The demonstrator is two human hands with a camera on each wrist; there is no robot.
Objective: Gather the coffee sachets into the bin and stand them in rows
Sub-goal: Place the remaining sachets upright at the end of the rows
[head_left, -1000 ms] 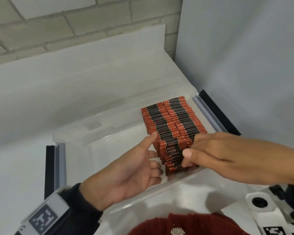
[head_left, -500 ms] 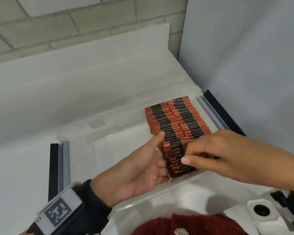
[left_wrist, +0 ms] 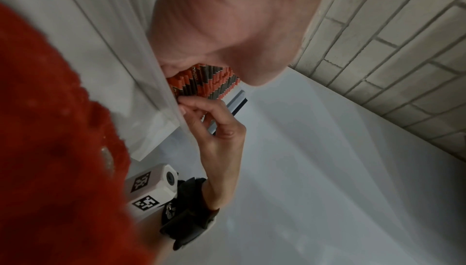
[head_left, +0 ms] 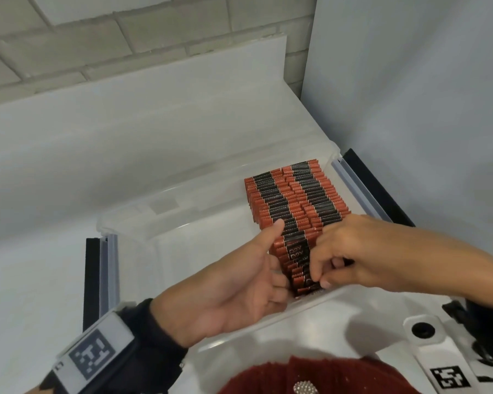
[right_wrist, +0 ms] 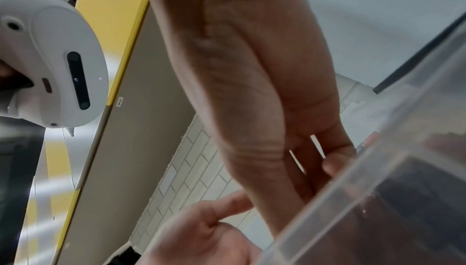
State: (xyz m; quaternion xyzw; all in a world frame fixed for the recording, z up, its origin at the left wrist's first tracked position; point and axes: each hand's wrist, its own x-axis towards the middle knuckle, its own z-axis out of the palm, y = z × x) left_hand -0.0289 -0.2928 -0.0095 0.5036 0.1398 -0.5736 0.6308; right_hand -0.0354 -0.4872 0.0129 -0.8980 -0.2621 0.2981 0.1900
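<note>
Red-and-black coffee sachets (head_left: 296, 200) stand on edge in two tight rows at the right end of a clear plastic bin (head_left: 143, 223). My left hand (head_left: 271, 260) lies palm up inside the bin, thumb raised along the left side of the rows and loosely bent fingers resting against their near end. My right hand (head_left: 320, 280) reaches in from the right and pinches the nearest sachets between thumb and fingertips. The left wrist view shows the sachets (left_wrist: 206, 82) and the right hand (left_wrist: 186, 106) at the bin's near wall. The right wrist view shows mostly the right hand (right_wrist: 315, 159) and the bin wall (right_wrist: 378, 199).
The bin's left half holds nothing. Black-and-grey rails (head_left: 97, 274) flank the bin on the white table. A white panel (head_left: 410, 109) rises close on the right, and a brick wall (head_left: 125, 38) stands behind. A red garment (head_left: 310, 376) fills the bottom edge.
My right hand's fingers have curled down and dug into the nearest sachets. My left hand has stayed against the left side of the rows.
</note>
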